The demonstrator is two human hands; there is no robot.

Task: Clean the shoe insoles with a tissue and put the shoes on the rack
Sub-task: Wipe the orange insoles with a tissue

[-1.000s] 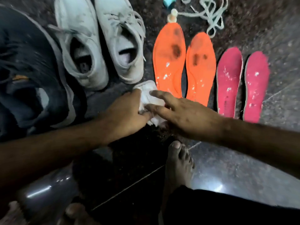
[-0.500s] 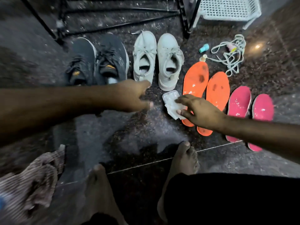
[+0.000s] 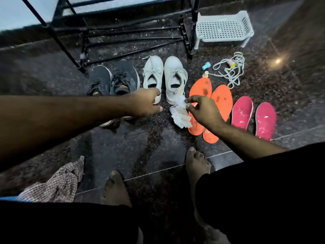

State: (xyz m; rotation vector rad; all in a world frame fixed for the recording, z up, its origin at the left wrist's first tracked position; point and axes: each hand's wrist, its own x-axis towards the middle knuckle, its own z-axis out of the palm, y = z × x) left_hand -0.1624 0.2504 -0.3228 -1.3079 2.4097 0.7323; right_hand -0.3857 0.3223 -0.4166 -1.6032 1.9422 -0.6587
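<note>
The right hand (image 3: 204, 112) pinches a crumpled white tissue (image 3: 181, 101) between thumb and fingertips, lifted just above a flat white tissue packet (image 3: 180, 117) that lies on the dark speckled stone floor (image 3: 140, 147). The left hand (image 3: 146, 103) hovers just left of the packet with its fingers curled loosely inward and nothing in them, its knuckles over the heel of the nearer pale grey sneaker.

Taking the packet as the landmark: directly right of it, and touching its edge, lies a pair of orange foam insoles (image 3: 221, 101) with dark stains near the toes; the right hand covers part of them. Further right lie two pink insoles (image 3: 242, 111) speckled with white flecks. Just beyond the packet stands a pair of pale grey sneakers (image 3: 174, 80), toes pointing away, and left of those a pair of black lace-up sneakers (image 3: 114, 80), partly hidden by the left forearm. Beyond the shoes stands a black metal shoe rack (image 3: 123, 30), with a small white perforated plastic stand (image 3: 223, 28) to its right. A tangle of pale shoelaces (image 3: 232, 71) lies beyond the orange insoles. A checked cloth (image 3: 58, 184) lies crumpled on the floor, well left and nearer the person than the packet.
</note>
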